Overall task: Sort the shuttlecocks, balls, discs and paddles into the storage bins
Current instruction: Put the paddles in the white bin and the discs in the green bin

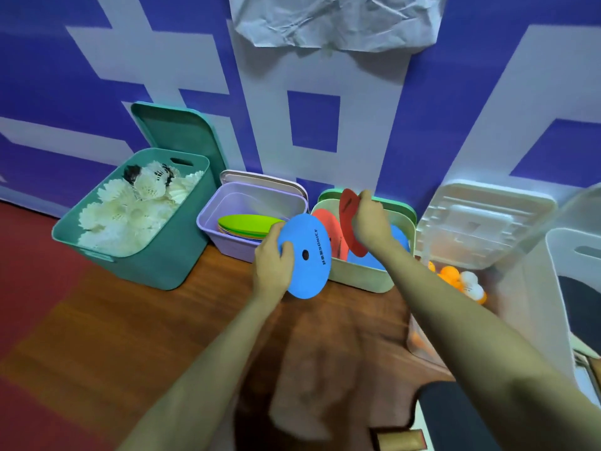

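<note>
Head view: shuttlecocks fill the teal bin, balls lie in the clear bin, and green discs are stacked in the lilac bin, while my left hand grips a blue disc (print reads "SONICE", the rest illegible) just in front of the pale green bin and my right hand grips a red disc upright over it, so I judge the discs are not finished.

Both bare forearms stretch from the near edge toward the far middle, the left one from the near left, the right one slanting in from the near right. The left grip sits lower and nearer, thumb curled over the face of a blue disc, fingers behind it, disc tilted on edge. The right grip is higher and farther, wrist bent down, pinching a red disc upright near its top rim. The two grips are close, not touching.
</note>
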A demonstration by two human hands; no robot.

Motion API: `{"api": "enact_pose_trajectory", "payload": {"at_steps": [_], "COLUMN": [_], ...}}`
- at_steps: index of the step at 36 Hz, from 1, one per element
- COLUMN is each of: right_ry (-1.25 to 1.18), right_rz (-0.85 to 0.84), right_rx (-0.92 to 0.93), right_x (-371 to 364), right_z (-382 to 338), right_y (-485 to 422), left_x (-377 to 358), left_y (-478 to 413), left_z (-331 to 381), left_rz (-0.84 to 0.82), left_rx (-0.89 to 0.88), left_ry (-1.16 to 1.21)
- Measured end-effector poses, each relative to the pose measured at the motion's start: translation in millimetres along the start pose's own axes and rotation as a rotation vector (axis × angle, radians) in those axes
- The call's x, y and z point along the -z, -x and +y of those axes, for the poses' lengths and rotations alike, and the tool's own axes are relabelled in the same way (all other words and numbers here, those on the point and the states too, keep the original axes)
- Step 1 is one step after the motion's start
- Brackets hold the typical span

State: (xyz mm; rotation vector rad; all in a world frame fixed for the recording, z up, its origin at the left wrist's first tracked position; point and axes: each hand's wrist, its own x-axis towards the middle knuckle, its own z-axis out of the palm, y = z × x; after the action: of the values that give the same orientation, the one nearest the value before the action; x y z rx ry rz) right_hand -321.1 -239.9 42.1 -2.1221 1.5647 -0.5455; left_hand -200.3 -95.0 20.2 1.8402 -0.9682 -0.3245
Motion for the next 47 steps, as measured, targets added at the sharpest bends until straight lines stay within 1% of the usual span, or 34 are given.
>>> {"api": "enact_pose_trajectory", "payload": {"at_steps": [3,5,7,9,11,14,16,19,21,23,24,26,28,30,34,36,39,43,47], "right_ry": [0.026,-0.045,-0.253,-0.538,-0.698,-0.730,-0.731,-0.800,-0.826,-0.751,-0.674,-0.510,-0.362,-0.210,-0.015,0.095,0.282,0.586,0.706], "right_rz": [-0.029,-0.109,-0.263,-0.413,-0.496,-0.546,-0.531,-0.533,-0.518,-0.426,-0.341,-0.192,-0.110,-0.090,-0.047,-0.028,-0.053,-0.220,-0.320], "right_rx": [-0.044,-0.082,-0.165,-0.324,-0.437,-0.427,-0.399,-0.321,-0.274,-0.242,-0.219,-0.184,-0.166,-0.129,-0.087,-0.046,-0.045,0.014,0.008], "right_x": [-23.2,-36.3,-46.0,-50.3,-49.7,-42.8,-32.7,-11.1,5.8,19.1,23.1,28.7,31.2,26.4,9.1,3.4,-3.0,-6.6,-2.9], "right_z": [-0.1,-1.7,-2.9,-1.1,6.8,20.3,27.8,42.3,49.8,60.4,67.3,80.8,91.2,100.4,111.3,112.3,110.2,99.9,100.7], "right_y": [-15.5,-22.3,-27.9,-28.8,-26.9,-22.5,-20.1,-16.4,-12.4,-11.2,-12.5,-15.8,-18.6,-22.0,-21.7,-18.4,-16.3,-15.7,-14.8], "left_x": [-1.5,-0.9,1.5,3.7,5.3,4.6,-1.4,-21.1,-40.4,-62.3,-73.7,-95.8,-112.5,-120.6,-115.4,-112.1,-108.7,-108.5,-107.3], "left_y": [-7.0,-9.9,-12.2,-14.0,-13.9,-11.5,-11.6,-15.8,-23.5,-35.3,-42.0,-55.2,-62.5,-65.2,-68.0,-70.5,-73.1,-70.5,-53.7], "left_z": [-4.6,-7.9,-9.8,-12.3,-13.4,-9.5,-4.5,10.2,20.7,26.0,26.0,21.7,17.0,11.9,0.9,-7.3,-12.5,-8.6,-0.4], "left_rz": [-0.009,-0.003,0.001,0.008,0.013,0.011,0.000,-0.024,-0.060,-0.145,-0.199,-0.323,-0.464,-0.536,-0.560,-0.595,-0.615,-0.643,-0.636], "left_rx": [-0.033,-0.044,-0.025,-0.007,-0.007,-0.028,-0.039,-0.063,-0.039,0.046,0.070,0.056,0.061,0.021,-0.175,-0.243,-0.300,-0.282,-0.268], "left_ry": [0.012,0.014,0.006,0.008,0.025,0.075,0.121,0.222,0.221,0.192,0.149,-0.011,-0.170,-0.359,-0.837,-0.980,-1.049,-1.047,-0.967]}}
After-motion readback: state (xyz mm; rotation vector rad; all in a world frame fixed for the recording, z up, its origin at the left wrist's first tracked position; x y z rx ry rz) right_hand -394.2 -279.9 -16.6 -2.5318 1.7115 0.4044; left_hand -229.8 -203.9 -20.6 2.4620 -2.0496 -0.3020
